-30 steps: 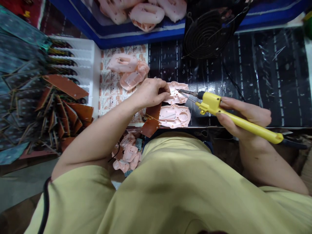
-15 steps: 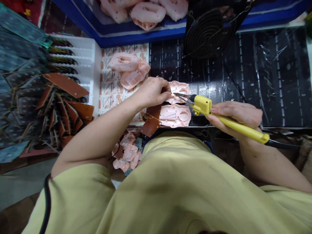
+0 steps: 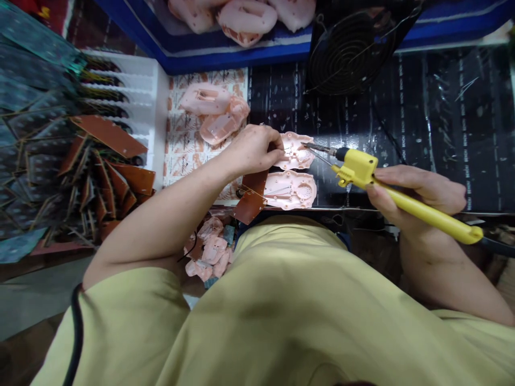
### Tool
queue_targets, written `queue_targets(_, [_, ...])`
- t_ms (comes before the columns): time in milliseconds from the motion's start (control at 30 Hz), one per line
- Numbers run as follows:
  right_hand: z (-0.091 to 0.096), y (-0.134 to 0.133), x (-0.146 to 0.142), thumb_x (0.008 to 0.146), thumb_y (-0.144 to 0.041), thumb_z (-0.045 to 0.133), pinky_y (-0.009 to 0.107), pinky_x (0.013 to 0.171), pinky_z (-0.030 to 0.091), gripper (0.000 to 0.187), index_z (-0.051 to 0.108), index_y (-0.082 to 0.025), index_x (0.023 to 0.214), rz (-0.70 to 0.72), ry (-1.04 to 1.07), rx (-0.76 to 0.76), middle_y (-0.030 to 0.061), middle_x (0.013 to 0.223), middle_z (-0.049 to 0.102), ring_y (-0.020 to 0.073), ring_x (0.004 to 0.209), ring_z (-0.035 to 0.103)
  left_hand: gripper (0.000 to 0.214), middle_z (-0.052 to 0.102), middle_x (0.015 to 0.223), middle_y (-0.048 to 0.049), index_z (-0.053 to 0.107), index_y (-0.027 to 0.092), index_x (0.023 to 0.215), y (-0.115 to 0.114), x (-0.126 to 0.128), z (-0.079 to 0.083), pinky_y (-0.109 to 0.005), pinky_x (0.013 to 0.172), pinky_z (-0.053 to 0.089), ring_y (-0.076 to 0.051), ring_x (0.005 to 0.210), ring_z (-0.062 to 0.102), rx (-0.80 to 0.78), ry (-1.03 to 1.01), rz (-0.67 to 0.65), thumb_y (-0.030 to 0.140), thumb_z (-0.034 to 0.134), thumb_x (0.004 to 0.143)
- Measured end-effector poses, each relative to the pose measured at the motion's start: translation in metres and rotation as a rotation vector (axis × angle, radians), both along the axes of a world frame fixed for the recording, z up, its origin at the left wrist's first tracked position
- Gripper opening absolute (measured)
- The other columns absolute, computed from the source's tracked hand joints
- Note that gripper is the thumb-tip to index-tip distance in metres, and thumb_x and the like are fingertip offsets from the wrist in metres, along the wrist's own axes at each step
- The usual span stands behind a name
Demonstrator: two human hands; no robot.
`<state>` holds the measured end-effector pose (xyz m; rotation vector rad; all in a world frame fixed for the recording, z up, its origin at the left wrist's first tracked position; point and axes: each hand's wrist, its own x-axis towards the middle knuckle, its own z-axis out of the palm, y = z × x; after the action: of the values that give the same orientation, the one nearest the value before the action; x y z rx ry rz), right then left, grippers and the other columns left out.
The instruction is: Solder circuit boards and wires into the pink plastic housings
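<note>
My right hand [image 3: 414, 193] grips a yellow soldering iron [image 3: 402, 201], its metal tip pointing left at the right edge of a pink plastic shell [image 3: 298, 151] on the black mat [image 3: 422, 123]. My left hand [image 3: 251, 149] is pinched closed at the left side of that shell, over a brown circuit board [image 3: 250, 195]; what the fingertips hold is too small to make out. A second pink shell [image 3: 290, 190] lies just below the first one, open side up.
Two more pink shells [image 3: 215, 110] lie on patterned paper to the left. A black fan [image 3: 348, 51] stands behind the mat. Brown and green circuit boards [image 3: 108, 171] are heaped at left beside a white rack [image 3: 155, 107]. Pink parts [image 3: 209, 252] lie below the table edge.
The soldering iron first moved left to the shell, then drew back right and slightly up. My left hand stayed pinched at the shell.
</note>
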<state>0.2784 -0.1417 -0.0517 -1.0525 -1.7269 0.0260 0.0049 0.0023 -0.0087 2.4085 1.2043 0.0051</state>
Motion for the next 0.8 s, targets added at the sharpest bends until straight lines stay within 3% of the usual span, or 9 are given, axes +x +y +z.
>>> queue_targets(100, [-0.007, -0.004, 0.0, 0.085, -0.038, 0.081, 0.028, 0.065, 0.067, 0.035, 0.074, -0.026, 0.117, -0.152, 0.001, -0.124, 0.0009, 0.096, 0.081, 0.019, 0.074, 0.078, 0.022, 0.073, 0.087, -0.006, 0.077, 0.015, 0.089, 0.0, 0.0, 0.0, -0.037, 0.094, 0.052, -0.023, 0.089, 0.07, 0.012, 0.003, -0.001, 0.032, 0.065, 0.086])
queue_targets(167, [-0.012, -0.007, 0.0, 0.085, -0.039, 0.081, 0.03, 0.07, 0.068, 0.044, 0.072, -0.027, 0.126, -0.179, 0.03, -0.179, 0.0011, 0.098, 0.081, 0.0201, 0.078, 0.079, 0.021, 0.073, 0.086, -0.0052, 0.077, 0.015, 0.089, -0.001, 0.001, -0.001, -0.038, 0.095, 0.052, -0.022, 0.089, 0.069, 0.023, 0.005, -0.005, 0.032, 0.064, 0.087])
queue_targets(300, [-0.018, -0.009, -0.001, 0.084, -0.034, 0.082, 0.028, 0.076, 0.067, 0.053, 0.068, -0.028, 0.135, -0.173, 0.109, -0.106, 0.0008, 0.1, 0.082, 0.018, 0.079, 0.079, 0.022, 0.073, 0.095, -0.0085, 0.076, 0.014, 0.096, -0.009, 0.0, -0.003, -0.042, 0.099, 0.052, -0.026, 0.097, 0.069, 0.092, 0.04, -0.033, 0.027, 0.059, 0.091])
queue_targets(400, [-0.019, -0.01, -0.003, 0.085, -0.032, 0.08, 0.025, 0.076, 0.066, 0.049, 0.07, -0.027, 0.133, -0.183, 0.145, -0.038, 0.0022, 0.105, 0.082, 0.0166, 0.079, 0.079, 0.033, 0.069, 0.125, -0.0145, 0.07, 0.015, 0.121, -0.017, -0.01, 0.0, -0.049, 0.11, 0.047, -0.031, 0.119, 0.064, 0.213, 0.002, -0.042, 0.031, 0.056, 0.096])
queue_targets(467, [-0.02, -0.013, -0.002, 0.086, -0.031, 0.078, 0.026, 0.075, 0.066, 0.044, 0.072, -0.026, 0.13, -0.19, 0.156, -0.04, 0.0033, 0.106, 0.081, 0.017, 0.079, 0.079, 0.054, 0.055, 0.15, -0.017, 0.057, 0.018, 0.143, -0.023, -0.024, 0.004, -0.055, 0.119, 0.038, -0.036, 0.139, 0.051, 0.234, -0.027, -0.051, 0.045, 0.062, 0.095])
queue_targets(533, [-0.021, -0.017, 0.001, 0.085, -0.03, 0.08, 0.026, 0.073, 0.066, 0.04, 0.075, -0.026, 0.124, -0.197, 0.167, -0.06, 0.0038, 0.103, 0.082, 0.0178, 0.078, 0.079, 0.083, 0.037, 0.165, -0.0183, 0.042, 0.021, 0.156, -0.031, -0.039, 0.009, -0.059, 0.124, 0.031, -0.041, 0.152, 0.036, 0.144, 0.016, -0.079, 0.062, 0.068, 0.089])
queue_targets(600, [-0.023, -0.021, 0.006, 0.082, -0.032, 0.081, 0.027, 0.071, 0.065, 0.035, 0.079, -0.025, 0.117, -0.226, 0.174, -0.059, 0.004, 0.098, 0.082, 0.0186, 0.075, 0.078, 0.101, 0.026, 0.171, -0.0201, 0.033, 0.022, 0.162, -0.043, -0.05, 0.01, -0.061, 0.126, 0.029, -0.045, 0.156, 0.027, 0.024, 0.103, -0.111, 0.071, 0.071, 0.082])
queue_targets(667, [-0.026, -0.023, 0.01, 0.082, -0.035, 0.082, 0.028, 0.069, 0.064, 0.031, 0.08, -0.024, 0.111, -0.261, 0.181, -0.048, 0.0039, 0.093, 0.082, 0.0191, 0.072, 0.077, 0.108, 0.024, 0.171, -0.0221, 0.031, 0.021, 0.164, -0.058, -0.056, 0.008, -0.064, 0.126, 0.028, -0.047, 0.157, 0.025, -0.028, 0.167, -0.129, 0.071, 0.075, 0.079])
queue_targets(800, [-0.027, -0.025, 0.013, 0.081, -0.036, 0.082, 0.027, 0.063, 0.061, 0.031, 0.081, -0.024, 0.109, -0.264, 0.206, -0.025, 0.0036, 0.088, 0.081, 0.0172, 0.063, 0.073, 0.104, 0.027, 0.168, -0.0267, 0.033, 0.016, 0.163, -0.085, -0.057, 0.0, -0.062, 0.122, 0.037, -0.048, 0.15, 0.038, 0.018, 0.145, -0.029, 0.058, 0.079, 0.08])
